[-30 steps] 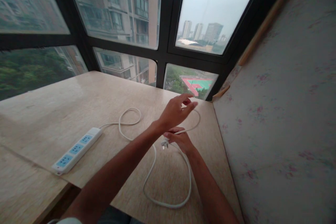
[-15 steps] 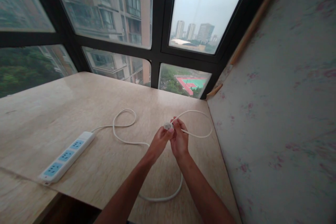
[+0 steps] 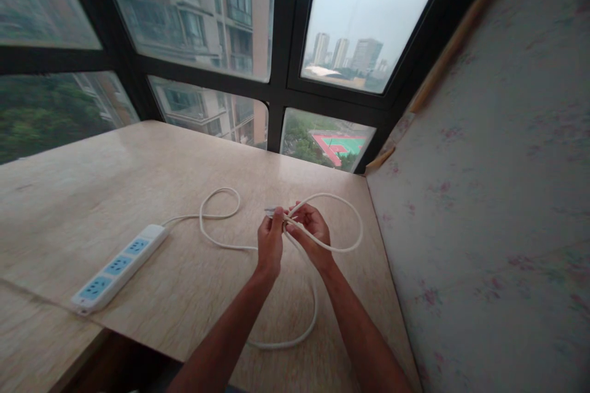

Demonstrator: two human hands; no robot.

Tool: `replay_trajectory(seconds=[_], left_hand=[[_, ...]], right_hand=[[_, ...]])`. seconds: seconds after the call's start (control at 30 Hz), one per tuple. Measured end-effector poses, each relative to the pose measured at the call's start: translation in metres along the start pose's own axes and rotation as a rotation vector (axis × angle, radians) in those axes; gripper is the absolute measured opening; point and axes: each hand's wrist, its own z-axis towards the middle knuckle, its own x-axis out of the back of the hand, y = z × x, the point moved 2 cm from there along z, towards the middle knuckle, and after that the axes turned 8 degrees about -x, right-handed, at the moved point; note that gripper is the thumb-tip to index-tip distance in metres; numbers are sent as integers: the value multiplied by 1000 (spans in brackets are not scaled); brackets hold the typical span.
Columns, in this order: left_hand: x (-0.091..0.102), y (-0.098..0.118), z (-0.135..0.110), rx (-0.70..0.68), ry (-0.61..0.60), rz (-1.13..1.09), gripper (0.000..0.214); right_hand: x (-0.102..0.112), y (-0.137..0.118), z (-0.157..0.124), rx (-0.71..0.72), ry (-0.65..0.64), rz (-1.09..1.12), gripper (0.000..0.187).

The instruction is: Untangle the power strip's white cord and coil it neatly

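Note:
My left hand (image 3: 271,239) is closed on the white plug (image 3: 270,212), whose metal prongs point up and left past my thumb. Beside it my right hand (image 3: 313,230) pinches the white power cord (image 3: 357,221) close to the plug. The cord makes a loop out to the right, over my right fingers. From my hands it runs down in a wide curve on the tabletop, passing behind my left forearm. Its far end joins a white power strip (image 3: 148,234) with blue socket panels, lying at the left.
Beneath everything is a pale wood-grain tabletop (image 3: 184,159), with a dark opening (image 3: 124,362) at its front left. Dark window frames (image 3: 276,98) stand along the back edge. A flowered wall (image 3: 461,209) closes off the right side.
The plug has shifted left and turned, so its prongs now face up and left. My hands have moved slightly apart, and the cord loop now crosses in front of my right fingers.

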Motion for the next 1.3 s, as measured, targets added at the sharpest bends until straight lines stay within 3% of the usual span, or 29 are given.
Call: replay_trajectory(seconds=[0.13,0.3,0.5,0.6,0.7,0.77,0.83,0.9,0.97,1.13,1.3], left_hand=[[2,7,7,-1,-80,17,47],[7,16,13,-19,-232,107,42],[12,28,15,-11,-237,65,37],[16,39,19,-41,-246,78,35],[18,56,25,-108,-283,147,37],[16,66,28,-143,-348,194,39],[11,74,29,-166,-438,225,43],[3,79,30,-184,-544,261,50],[-5,83,28,-207,-661,331,59],[-26,92,21,-248,-969,480,58],[-40,97,18,-216,-1108,518,38]], right_hand=[[11,-7,1,42,-94,-54,55],[26,-12,3,-21,-180,-117,63],[43,-16,10,35,-308,-342,63],[71,-13,11,-7,-330,-473,53],[114,-8,8,-217,-334,-627,46],[140,-11,4,-332,-258,-781,38],[151,-22,1,-329,-125,-872,31],[144,-42,-2,-233,-12,-837,32],[123,-64,-7,-113,26,-696,40],[56,-89,-19,-127,-340,-471,46],[38,-79,-15,-135,-429,-416,15]])
